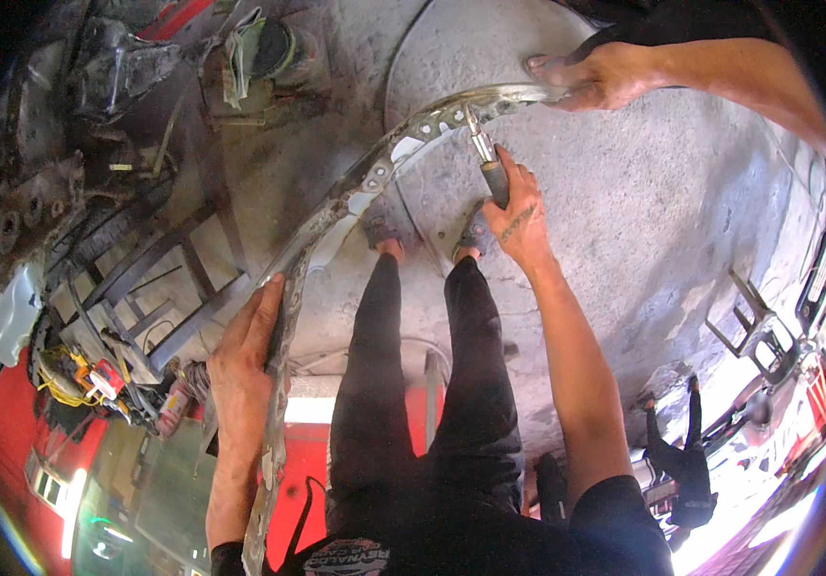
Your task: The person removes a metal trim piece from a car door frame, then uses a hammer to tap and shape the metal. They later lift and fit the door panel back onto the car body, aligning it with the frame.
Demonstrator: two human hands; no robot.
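Note:
A long, curved strip of bare and rusty sheet metal (377,174), with a row of round holes and whitish patches, arcs from the lower left to the upper right. My left hand (244,360) grips its near part, fingers along the outer edge. In my right hand (520,219) is a hand tool (483,146) with a silver metal head and a dark grip; its exact kind is unclear. The tool's tip meets or nearly meets the strip's inner edge. Another person's hand (607,77) holds the strip's far end.
My feet (389,235) stand on rough grey concrete (614,192) below the arc. At left lie a dark metal frame (173,274), rusty car parts (43,206), and yellow cord (65,376). A tub (272,50) sits far left. Equipment (766,336) stands at right, with another person (683,461) farther off.

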